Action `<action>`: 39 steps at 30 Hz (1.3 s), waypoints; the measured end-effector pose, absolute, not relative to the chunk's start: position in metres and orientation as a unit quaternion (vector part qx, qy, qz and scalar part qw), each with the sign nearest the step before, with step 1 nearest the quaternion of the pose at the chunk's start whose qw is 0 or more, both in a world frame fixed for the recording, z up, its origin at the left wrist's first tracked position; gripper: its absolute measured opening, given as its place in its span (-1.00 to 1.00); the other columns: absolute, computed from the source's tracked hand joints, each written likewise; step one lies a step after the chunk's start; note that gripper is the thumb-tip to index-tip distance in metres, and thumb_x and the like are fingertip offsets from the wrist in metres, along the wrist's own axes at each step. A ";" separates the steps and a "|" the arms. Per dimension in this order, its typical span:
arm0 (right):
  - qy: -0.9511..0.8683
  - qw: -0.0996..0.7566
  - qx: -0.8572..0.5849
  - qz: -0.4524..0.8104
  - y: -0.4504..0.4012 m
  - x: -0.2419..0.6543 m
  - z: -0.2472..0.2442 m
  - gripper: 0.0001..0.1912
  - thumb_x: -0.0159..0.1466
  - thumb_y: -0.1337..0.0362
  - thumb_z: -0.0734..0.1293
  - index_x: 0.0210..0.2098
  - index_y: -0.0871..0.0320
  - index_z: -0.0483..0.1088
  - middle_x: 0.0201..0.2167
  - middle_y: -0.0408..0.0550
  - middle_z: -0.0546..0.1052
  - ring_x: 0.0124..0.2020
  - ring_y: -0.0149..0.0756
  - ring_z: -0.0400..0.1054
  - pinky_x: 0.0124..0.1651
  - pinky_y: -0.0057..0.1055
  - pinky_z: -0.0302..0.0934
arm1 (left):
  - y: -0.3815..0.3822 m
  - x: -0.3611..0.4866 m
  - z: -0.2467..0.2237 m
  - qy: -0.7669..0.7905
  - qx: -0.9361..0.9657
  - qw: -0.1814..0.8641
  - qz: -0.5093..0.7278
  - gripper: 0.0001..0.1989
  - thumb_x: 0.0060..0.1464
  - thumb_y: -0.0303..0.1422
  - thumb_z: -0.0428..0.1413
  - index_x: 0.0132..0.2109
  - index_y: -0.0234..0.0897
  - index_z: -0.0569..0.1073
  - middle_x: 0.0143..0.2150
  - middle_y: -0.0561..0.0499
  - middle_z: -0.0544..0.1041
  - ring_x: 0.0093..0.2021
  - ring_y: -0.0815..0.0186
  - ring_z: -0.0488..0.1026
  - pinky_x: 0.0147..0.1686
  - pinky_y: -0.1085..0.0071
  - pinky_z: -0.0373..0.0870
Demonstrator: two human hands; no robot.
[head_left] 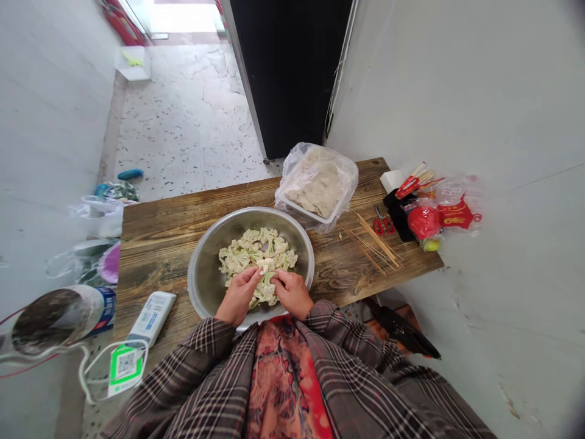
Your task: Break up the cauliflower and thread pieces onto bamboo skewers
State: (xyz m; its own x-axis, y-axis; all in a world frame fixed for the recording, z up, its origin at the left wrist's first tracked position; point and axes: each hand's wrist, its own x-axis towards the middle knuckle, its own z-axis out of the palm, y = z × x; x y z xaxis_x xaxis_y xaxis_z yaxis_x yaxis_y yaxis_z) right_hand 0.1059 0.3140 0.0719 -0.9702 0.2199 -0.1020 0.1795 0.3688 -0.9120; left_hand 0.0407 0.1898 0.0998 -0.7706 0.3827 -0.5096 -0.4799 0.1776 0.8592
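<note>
A wide metal bowl (pixel 205 244) stands on the wooden table (pixel 155 225), holding many pale cauliflower pieces (pixel 237 256). Over its near side, my left hand (pixel 240 294) and my right hand (pixel 292 294) are close together with fingers pinched. Between them is a cauliflower floret (pixel 265 266) with a green stem; the fingertips of both hands are on it. Thin wooden skewers (pixel 372 244) lie in a loose bunch to the right of the bowl. Behind the bowl sits a white tray (pixel 315 183) wrapped in clear plastic, with pale flat pieces inside.
Red-handled scissors (pixel 382 225), a black holder (pixel 401 216) and red plastic packets (pixel 425 221) lie at the table's right end. A white device (pixel 152 319) with a QR card (pixel 125 369) is at the left front. Buckets and bags stand left of the table; a black cabinet (pixel 292 73) stands behind.
</note>
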 end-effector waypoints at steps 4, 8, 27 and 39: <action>-0.824 0.012 -0.115 0.555 0.315 0.103 0.072 -0.79 0.26 0.37 0.22 -0.48 0.11 0.41 -0.57 -0.18 0.47 -0.47 -0.38 0.33 -0.34 -0.50 0.14 | 0.191 0.040 0.102 0.673 -0.057 0.340 0.654 -0.69 -0.06 -0.15 0.22 -0.34 -0.34 0.46 -0.40 0.07 0.42 -0.37 0.40 0.25 -0.33 0.50 0.19; -0.817 -0.002 -0.104 0.568 0.315 0.103 0.067 -0.79 0.27 0.36 0.22 -0.46 0.12 0.41 -0.61 -0.21 0.43 -0.51 -0.41 0.34 -0.37 -0.52 0.15 | 0.189 0.038 0.099 0.667 -0.066 0.345 0.657 -0.70 -0.07 -0.16 0.23 -0.37 -0.34 0.45 -0.41 0.08 0.42 -0.38 0.42 0.25 -0.35 0.51 0.19; -0.443 0.164 -0.496 0.729 0.456 0.046 0.001 -0.85 0.12 0.30 0.34 -0.31 0.13 0.29 -0.49 -0.28 0.42 -0.56 -0.53 0.35 -0.62 -0.66 0.18 | 0.169 0.031 0.071 0.632 -0.155 0.336 0.681 -0.65 -0.15 -0.14 0.27 -0.31 -0.33 0.50 -0.44 0.05 0.47 -0.49 0.43 0.29 -0.54 0.51 0.13; -0.395 0.182 -0.512 0.741 0.474 0.006 -0.036 -0.84 0.16 0.34 0.33 -0.42 0.16 0.21 -0.60 -0.26 0.45 -0.56 -0.50 0.42 -0.55 -0.63 0.31 | 0.169 0.030 0.067 0.625 -0.179 0.332 0.684 -0.67 -0.17 -0.17 0.29 -0.34 -0.33 0.49 -0.45 0.06 0.45 -0.47 0.42 0.30 -0.51 0.51 0.17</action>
